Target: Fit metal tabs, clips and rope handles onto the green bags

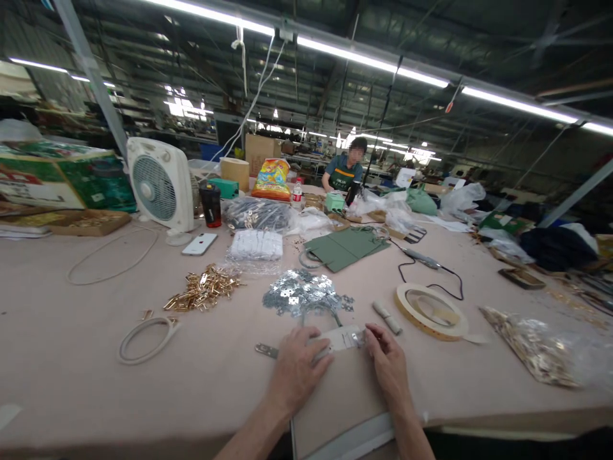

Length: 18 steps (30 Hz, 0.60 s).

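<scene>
Panel [342,399] under the loosely spread left hand [297,359], right hand [389,359] half-curled at the far corner, whether pinching unclear.

Dark roof [431,32], lit tubes [373,62].
We note bright windows [184,107] far back, a slanting grey post [89,70] at left.

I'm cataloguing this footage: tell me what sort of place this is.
Probably a factory workshop: metal plates and gold-coloured metal pieces lie in heaps, with strip lights overhead.
</scene>
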### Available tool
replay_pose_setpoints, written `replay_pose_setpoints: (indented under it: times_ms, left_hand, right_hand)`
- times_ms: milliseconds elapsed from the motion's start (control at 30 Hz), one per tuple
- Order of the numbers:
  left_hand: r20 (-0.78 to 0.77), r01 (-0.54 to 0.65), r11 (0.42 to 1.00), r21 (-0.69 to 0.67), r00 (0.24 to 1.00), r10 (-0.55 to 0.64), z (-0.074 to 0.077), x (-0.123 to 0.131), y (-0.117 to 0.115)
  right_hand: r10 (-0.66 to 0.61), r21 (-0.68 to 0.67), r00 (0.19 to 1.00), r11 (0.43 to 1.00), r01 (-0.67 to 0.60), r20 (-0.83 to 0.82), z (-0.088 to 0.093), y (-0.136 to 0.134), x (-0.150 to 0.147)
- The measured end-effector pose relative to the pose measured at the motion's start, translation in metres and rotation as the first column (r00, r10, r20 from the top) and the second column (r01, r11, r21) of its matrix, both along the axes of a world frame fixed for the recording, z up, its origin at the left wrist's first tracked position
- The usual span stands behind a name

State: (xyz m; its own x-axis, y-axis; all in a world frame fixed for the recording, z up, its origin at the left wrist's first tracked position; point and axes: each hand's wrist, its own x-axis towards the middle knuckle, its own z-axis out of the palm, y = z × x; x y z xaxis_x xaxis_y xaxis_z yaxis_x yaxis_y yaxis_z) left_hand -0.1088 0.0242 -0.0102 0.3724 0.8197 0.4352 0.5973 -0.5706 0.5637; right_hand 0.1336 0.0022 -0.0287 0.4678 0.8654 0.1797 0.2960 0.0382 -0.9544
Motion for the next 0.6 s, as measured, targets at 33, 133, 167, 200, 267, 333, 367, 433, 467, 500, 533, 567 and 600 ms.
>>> replay_pose_setpoints:
  times_ms: [33, 133, 167, 200, 267, 333, 367, 433, 467, 500, 533, 567, 600]
  left_hand:
    - [0.004, 0.0, 1.0, -0.003, 1.0, 0.0, 0.0, 0.0, 0.0]
    - [0.012, -0.002, 1.0, -0.008, 1.0, 0.003, 0.0, -0.001, 0.0]
    - [0.014, -0.004, 1.0, -0.007, 1.0, 0.004, 0.0, -0.001, 0.0]
    - [0.016, -0.004, 1.0, -0.004, 1.0, 0.005, 0.0, -0.001, -0.001]
    - [0.023, -0.004, 1.0, 0.002, 1.0, 0.004, 0.001, -0.002, -0.002]
    - [0.031, -0.002, 1.0, 0.002, 1.0, 0.002, 0.002, -0.002, -0.003]
    - [0.035, -0.003, 1.0, -0.002, 0.999, 0.003, 0.002, -0.002, -0.003]
    - [0.045, -0.007, 1.0, -0.016, 0.999, 0.007, 0.003, -0.002, -0.003]
    - [0.051, -0.01, 1.0, -0.025, 0.999, 0.011, 0.003, -0.002, -0.003]
    - [0.058, -0.014, 0.999, -0.034, 0.998, 0.016, 0.004, -0.002, -0.003]
    - [0.066, -0.017, 0.999, -0.04, 0.998, 0.02, 0.004, -0.002, -0.003]
    - [0.073, -0.021, 0.999, -0.046, 0.997, 0.025, 0.004, -0.002, -0.003]
    - [0.08, -0.023, 0.998, -0.051, 0.996, 0.028, 0.004, -0.002, -0.003]
  right_hand:
    - [-0.037, 0.021, 0.999, 0.999, 0.037, 0.004, -0.001, 0.0, 0.001]
    - [-0.098, 0.093, 0.995, 0.991, 0.099, -0.014, 0.001, 0.007, 0.003]
    - [-0.094, 0.114, 0.995, 0.989, 0.096, -0.023, 0.004, 0.013, 0.004]
    - [-0.082, 0.125, 0.996, 0.989, 0.085, -0.025, 0.007, 0.02, 0.005]
    - [-0.029, 0.104, 1.0, 0.994, 0.028, 0.006, 0.015, 0.037, 0.007]
    - [0.072, 0.032, 0.996, 0.997, -0.074, 0.055, 0.022, 0.057, 0.008]
    - [0.129, -0.009, 0.989, 0.992, -0.129, 0.069, 0.024, 0.067, 0.008]
    - [0.226, -0.071, 0.972, 0.973, -0.221, 0.071, 0.023, 0.086, 0.007]
    - [0.253, -0.088, 0.965, 0.965, -0.247, 0.067, 0.02, 0.094, 0.006]
    - [0.267, -0.103, 0.961, 0.96, -0.26, 0.066, 0.017, 0.101, 0.006]
    - [0.27, -0.115, 0.96, 0.958, -0.261, 0.069, 0.013, 0.107, 0.005]
    - [0.269, -0.126, 0.96, 0.958, -0.258, 0.074, 0.008, 0.112, 0.004]
    - [0.264, -0.135, 0.961, 0.958, -0.252, 0.08, 0.004, 0.115, 0.004]
